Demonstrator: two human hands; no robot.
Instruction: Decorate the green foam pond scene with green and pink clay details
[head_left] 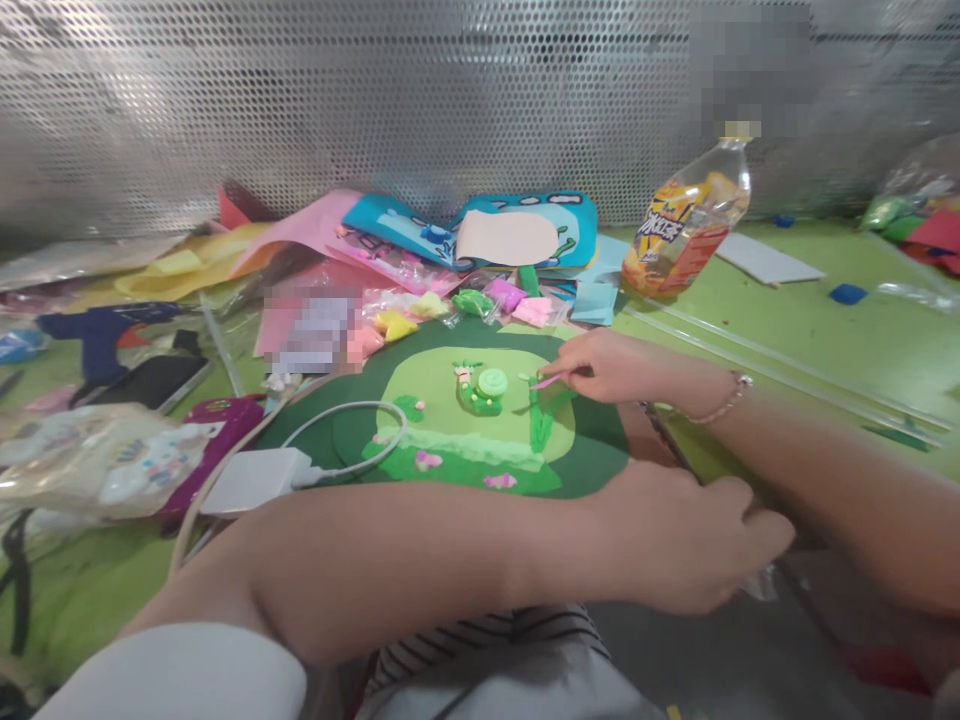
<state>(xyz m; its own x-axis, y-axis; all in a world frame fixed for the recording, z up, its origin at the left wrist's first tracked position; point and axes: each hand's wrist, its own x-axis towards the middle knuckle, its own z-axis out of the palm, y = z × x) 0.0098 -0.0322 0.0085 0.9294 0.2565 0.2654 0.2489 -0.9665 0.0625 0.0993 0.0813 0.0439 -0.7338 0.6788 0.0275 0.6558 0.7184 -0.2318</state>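
Note:
My right hand (604,365) pinches a thin pink stick tool (551,379), its tip next to green clay stems (541,420) on a craft scene. The scene is a dark green felt sheet (600,440) with a light green centre and a small green clay figure (485,390). My left forearm lies across the front of the sheet. My left hand (697,540) is curled closed at the table's near edge, right of the sheet, around something I cannot make out.
A tilted yellow drink bottle (690,225) stands at the back right. Bags of coloured clay (480,300), pink and blue paper sheets (480,235), a white charger with cable (255,480), a phone (150,380) and a blue glue gun (105,335) crowd the left and back. A perforated metal wall (375,100) rises behind.

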